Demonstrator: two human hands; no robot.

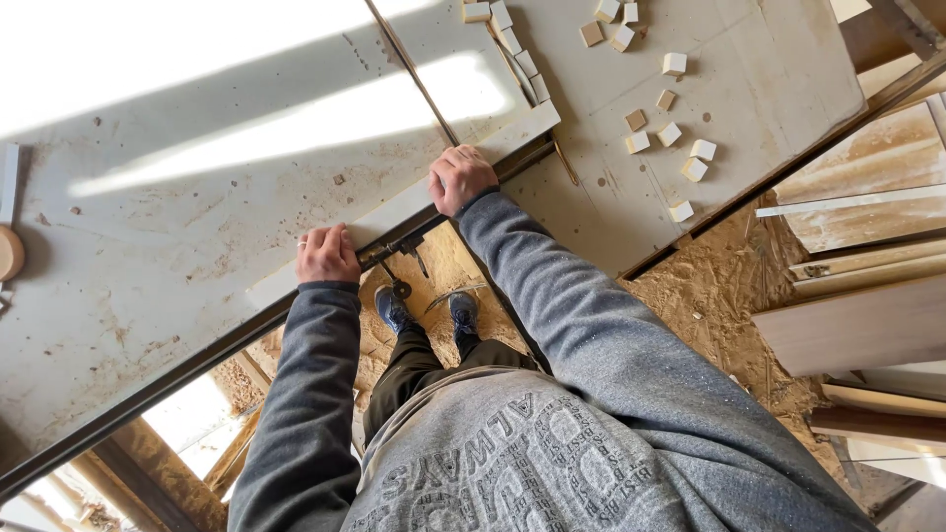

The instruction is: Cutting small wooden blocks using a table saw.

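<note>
Fingers [320, 239] of my left hand [326, 256] lie flat and close together on the near end of a long pale board [394, 212], palm down; my right hand [459, 178] presses the same board farther along, fingers curled over its near edge, gripping it; the board rests along the front of a dusty grey workbench [177, 246], above a dark metal rail [197, 360]; small wooden blocks [680, 128] lie scattered on the adjoining table, well apart from both hands; sawdust [729, 296] covers the floor around my blue shoes [394, 310].
</note>
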